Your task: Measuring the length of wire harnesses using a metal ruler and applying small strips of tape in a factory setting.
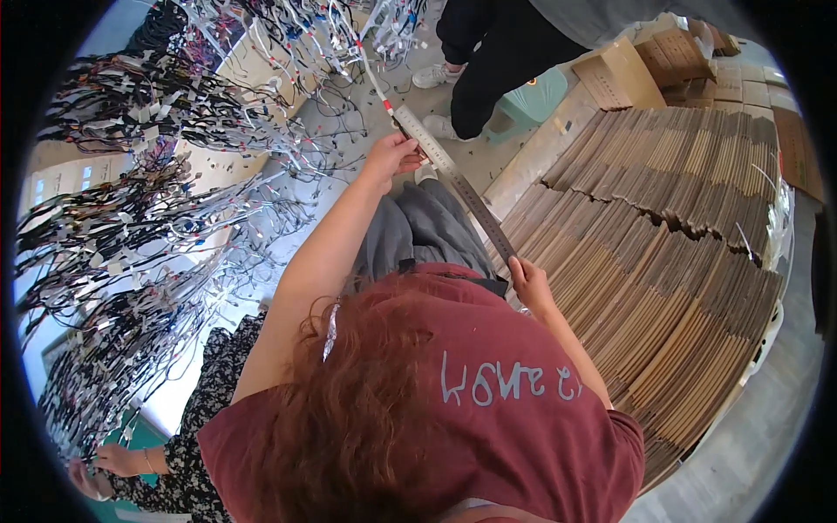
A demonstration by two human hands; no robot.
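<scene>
A long steel ruler [475, 205] slants in front of my body, its far end up and to the left. My left hand [390, 161] is closed on the ruler near that far end. My right hand [530, 284] grips the near end between thumb and fingers. A pale cable with red bands [377, 84] runs from the hanging wires down to the ruler's far end, beside my left fingers. Whether those fingers also hold the cable I cannot tell.
Thick bundles of wire harnesses [113, 209] hang at the left. Flattened cardboard boxes [645, 288] are packed in rows on the right. A co-worker in black trousers [506, 52] stands ahead by a green stool [536, 100]. Another person's hand [122, 459] touches wires at lower left.
</scene>
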